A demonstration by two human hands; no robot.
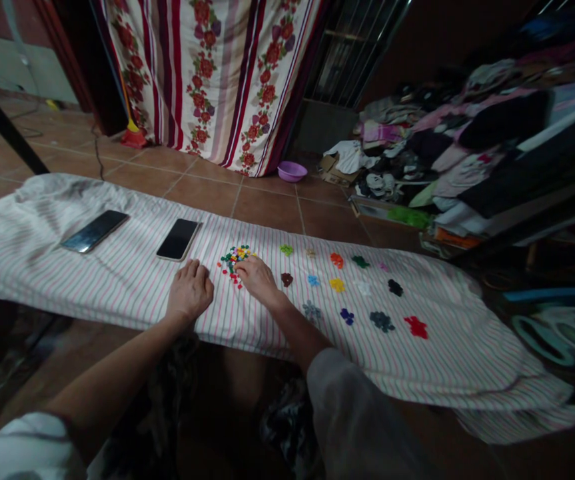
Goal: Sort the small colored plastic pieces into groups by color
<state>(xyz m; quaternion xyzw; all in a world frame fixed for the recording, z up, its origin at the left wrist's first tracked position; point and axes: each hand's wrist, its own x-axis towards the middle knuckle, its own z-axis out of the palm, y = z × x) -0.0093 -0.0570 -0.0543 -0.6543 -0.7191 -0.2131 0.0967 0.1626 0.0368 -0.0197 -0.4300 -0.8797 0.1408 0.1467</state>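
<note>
A small mixed heap of tiny coloured pieces (232, 259), in green, red, yellow, white and other colours, lies on a striped cloth (262, 337). My right hand (256, 275) reaches over the right side of this heap, thumb and fingers pinched together at the pieces. Whatever sits between those fingertips is too small to make out. My left hand (190, 290) rests palm down on the cloth, left of the heap, with nothing visible in it. Right of my right hand are several single-colour clusters, among them brown (286, 279), yellow (337, 285), black (395, 287) and red (416, 327).
Two phones, one dark (95, 231) and one with a light edge (178, 239), lie on the cloth at left. Beyond it, a purple basin (292, 171) stands on the tiled floor near a flowered curtain (232, 80). Clothes (447, 127) are heaped at back right.
</note>
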